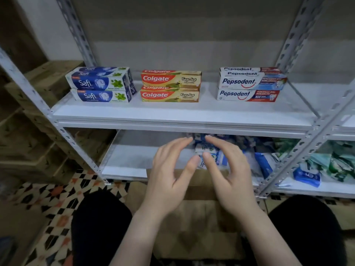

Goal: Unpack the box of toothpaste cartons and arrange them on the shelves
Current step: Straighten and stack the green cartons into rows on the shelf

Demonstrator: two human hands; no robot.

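While I face the white metal rack, my left hand and right hand are raised side by side in front of the lower shelf, fingers loosely bent and spread, thumb tips close together but not touching. Neither hand grips anything. Below them, between my knees, sits the brown cardboard box; its contents cannot be made out.

On the upper shelf the cartons stand in three separate stacks:
- left: Safi cartons, blue and white, stacked two high, with more behind
- centre: Colgate cartons, red and beige, two high
- right: Pepsodent cartons, white, red and blue, stacked

Beyond my fingers, loose blue and white packets lie on the lower shelf, with green packets further right
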